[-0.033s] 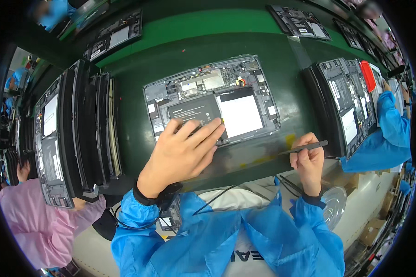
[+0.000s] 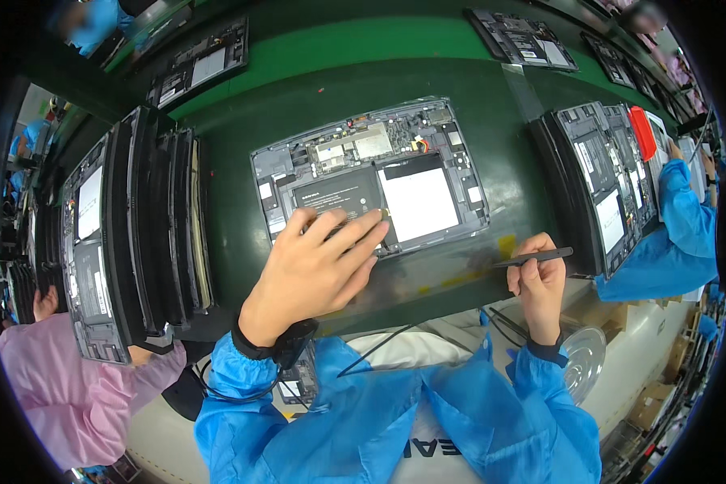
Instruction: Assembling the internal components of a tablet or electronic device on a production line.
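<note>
In the middle of the green bench lies an opened tablet-like device [image 2: 278, 161]. A circuit board [image 2: 371, 141] runs along its far side. Below that sit a dark battery [image 2: 335, 194] with a printed label and a white rectangular panel [image 2: 419, 202]. My left hand [image 2: 319, 258] rests over the battery's near part, fingers stretched out and slightly spread, hiding some of it. Beyond the device's near right corner, my right hand [image 2: 538, 278] pinches black tweezers [image 2: 544, 255], whose pointed end faces left. The tweezers are apart from the device.
Stacks of similar opened devices stand at the left [image 2: 93, 266] and right [image 2: 593, 153]. A red piece [image 2: 643, 133] lies on the right stack. More devices lie along the far strip [image 2: 524, 36]. Co-workers in pink [image 2: 73, 387] and blue [image 2: 653, 262] sleeves are on either side.
</note>
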